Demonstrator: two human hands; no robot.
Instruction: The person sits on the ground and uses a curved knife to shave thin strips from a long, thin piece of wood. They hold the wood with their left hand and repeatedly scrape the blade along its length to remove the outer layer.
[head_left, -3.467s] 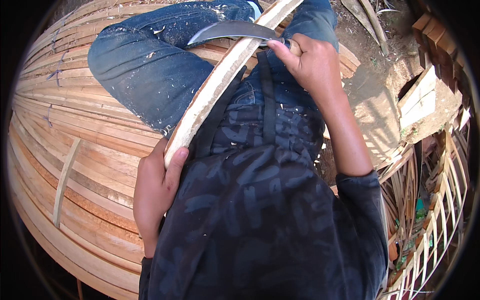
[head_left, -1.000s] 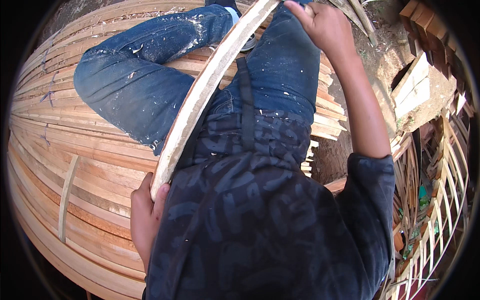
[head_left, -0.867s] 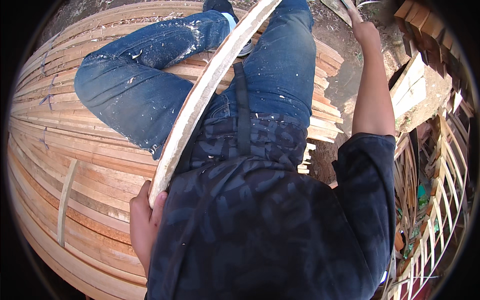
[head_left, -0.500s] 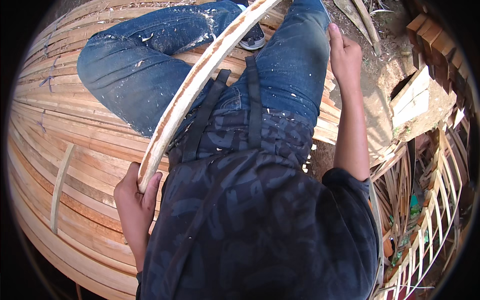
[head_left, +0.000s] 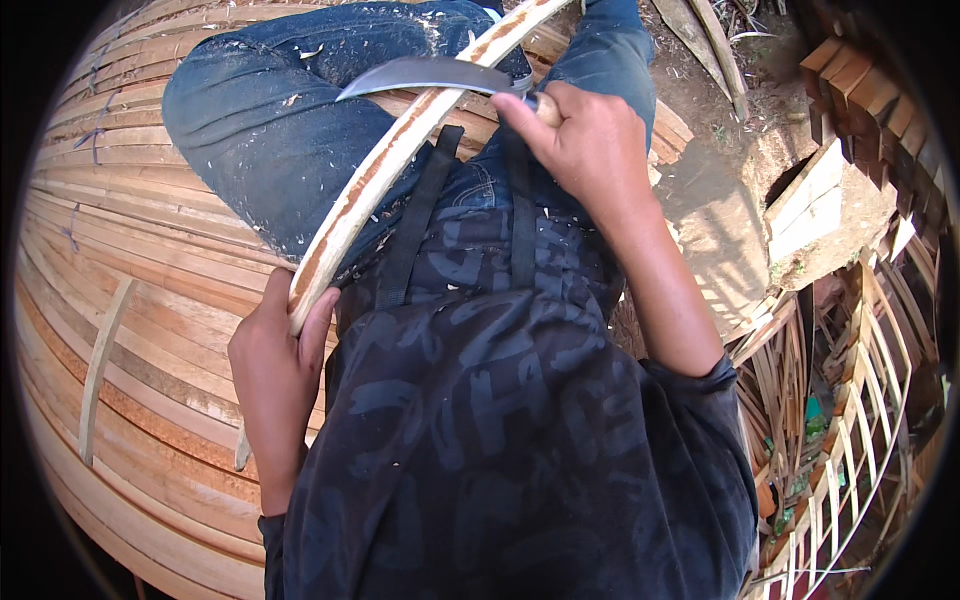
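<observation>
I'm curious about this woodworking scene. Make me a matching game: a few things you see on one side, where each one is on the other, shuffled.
Things:
1. curved knife
2. long wooden strip
3. stack of wooden slats
4. small bare slat

Places:
A. lying loose on top of the stack, at the left
B. in the right hand, blade across the strip
C. under the person, spread wide
D. lower end gripped by the left hand, running up over the lap

Pairs: 1-B, 2-D, 3-C, 4-A

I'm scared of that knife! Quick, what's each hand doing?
Left hand: closed on the long pale wooden strip.
Right hand: closed on the curved grey metal knife.
</observation>
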